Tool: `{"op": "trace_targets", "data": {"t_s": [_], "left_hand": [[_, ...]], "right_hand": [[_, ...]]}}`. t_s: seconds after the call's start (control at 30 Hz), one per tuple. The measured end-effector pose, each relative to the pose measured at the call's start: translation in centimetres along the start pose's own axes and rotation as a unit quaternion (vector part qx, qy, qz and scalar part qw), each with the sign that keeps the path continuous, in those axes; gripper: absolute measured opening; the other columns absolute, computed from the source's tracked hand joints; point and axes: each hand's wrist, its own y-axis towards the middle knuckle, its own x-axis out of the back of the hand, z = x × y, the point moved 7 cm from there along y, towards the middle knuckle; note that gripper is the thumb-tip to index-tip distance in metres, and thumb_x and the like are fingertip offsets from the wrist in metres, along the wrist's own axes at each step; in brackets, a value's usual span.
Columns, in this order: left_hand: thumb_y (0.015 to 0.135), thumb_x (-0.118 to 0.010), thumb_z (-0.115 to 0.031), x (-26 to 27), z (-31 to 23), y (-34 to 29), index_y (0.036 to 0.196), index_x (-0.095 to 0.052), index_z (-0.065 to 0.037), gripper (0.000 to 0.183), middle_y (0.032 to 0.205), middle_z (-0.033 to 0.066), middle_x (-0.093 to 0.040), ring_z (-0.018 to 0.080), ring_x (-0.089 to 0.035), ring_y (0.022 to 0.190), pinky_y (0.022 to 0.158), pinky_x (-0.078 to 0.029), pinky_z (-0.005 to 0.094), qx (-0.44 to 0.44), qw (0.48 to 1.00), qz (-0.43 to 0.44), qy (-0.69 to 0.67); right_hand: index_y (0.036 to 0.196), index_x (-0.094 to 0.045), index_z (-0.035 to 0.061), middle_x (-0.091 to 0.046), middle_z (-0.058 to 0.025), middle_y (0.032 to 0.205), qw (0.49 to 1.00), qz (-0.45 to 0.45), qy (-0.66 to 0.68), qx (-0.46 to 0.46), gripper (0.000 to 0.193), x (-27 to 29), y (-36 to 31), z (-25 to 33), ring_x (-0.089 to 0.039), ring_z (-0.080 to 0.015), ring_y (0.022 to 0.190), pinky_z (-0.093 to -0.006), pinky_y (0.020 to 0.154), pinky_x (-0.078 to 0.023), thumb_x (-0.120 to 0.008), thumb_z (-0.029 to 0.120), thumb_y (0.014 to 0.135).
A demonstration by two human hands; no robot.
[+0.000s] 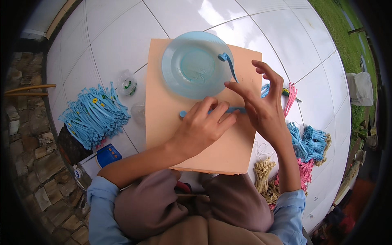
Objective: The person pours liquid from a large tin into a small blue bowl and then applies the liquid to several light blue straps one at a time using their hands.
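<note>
The person sits on a white tiled floor (122, 36) with a peach-coloured board (220, 147) resting across the lap. On the board's far end stands a clear blue glass bowl (196, 65), and a light blue strip (228, 64) hangs over its right rim, curling down onto the board.

A second light blue strip (237, 110) lies flat across the middle of the board, just below the bowl. The left hand (202, 126) rests on it — the fingers (216, 111) lie close together and press the strip down against the board, with its rounded left end (183, 114) sticking out past the knuckles. The right hand (265, 106) is at the strip's right end; its thumb and forefinger seem to pinch the strip there, though the contact itself is hidden behind the hand, and the other fingers (267, 71) are spread and raised toward the bowl.

To the left on the floor lies a big heap of finished blue pieces (94, 116), some with small yellow spots, beside a small clear bag (127, 83) and an upturned clear cup (139, 112). A blue box (108, 154) sits near the left elbow. To the right are bundles of blue strips (308, 143), pink strips (290, 98) and straw-coloured ones (263, 169) — all well apart from the board's centre. Grass (347, 36) shows beyond the tiles.
</note>
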Motion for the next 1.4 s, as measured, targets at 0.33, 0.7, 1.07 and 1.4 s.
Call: {"op": "trace_targets", "data": {"t_s": [0.33, 0.7, 1.07, 1.4], "left_hand": [[0.063, -0.062, -0.007, 0.4, 0.2, -0.3, 0.091, -0.065, -0.008, 0.029, 0.093, 0.0036, -0.056, 0.0197, -0.054, 0.086, 0.069, -0.051, 0.0277, -0.005, 1.000, -0.004, -0.001], [0.068, -0.062, -0.010, 0.4, 0.0, -0.2, 0.084, -0.061, -0.009, 0.017, 0.087, 0.0034, -0.052, 0.0192, -0.052, 0.085, 0.069, -0.049, 0.0269, -0.015, 1.000, -0.016, 0.010], [0.066, -0.064, -0.005, 0.4, 0.3, -0.2, 0.096, -0.068, -0.008, 0.031, 0.088, 0.0026, -0.056, 0.0191, -0.054, 0.081, 0.066, -0.050, 0.0275, -0.002, 1.000, -0.015, -0.025], [0.065, -0.066, -0.002, 0.6, 0.5, 0.0, 0.095, -0.068, -0.008, 0.030, 0.086, 0.0034, -0.057, 0.0192, -0.055, 0.081, 0.066, -0.050, 0.0281, 0.005, 0.999, -0.022, -0.037]], "right_hand": [[0.093, -0.067, 0.0242, -0.032, -0.0048, 0.143, 0.993, 0.002, -0.086, 0.076, 0.033, -2.3, 3.7, 1.1, -0.036, -0.0323, 0.122, -0.0466, 0.099, -0.032, -0.061, 0.008, 0.065], [0.096, -0.068, 0.0230, -0.033, -0.0066, 0.140, 0.996, 0.001, -0.076, 0.055, 0.041, -1.8, 3.8, 1.2, -0.036, -0.0316, 0.122, -0.0471, 0.100, -0.032, -0.060, 0.001, 0.062], [0.083, -0.071, 0.0231, -0.039, -0.0074, 0.138, 0.998, 0.038, 0.027, 0.039, 0.033, 0.7, -2.2, -2.1, -0.035, -0.0344, 0.122, -0.0437, 0.095, -0.040, -0.061, -0.005, 0.070], [0.076, -0.067, 0.0180, -0.047, -0.0042, 0.133, 0.997, 0.034, 0.017, 0.068, 0.025, 0.6, -2.4, -1.9, -0.038, -0.0343, 0.120, -0.0438, 0.093, -0.040, -0.062, -0.005, 0.069]]}}
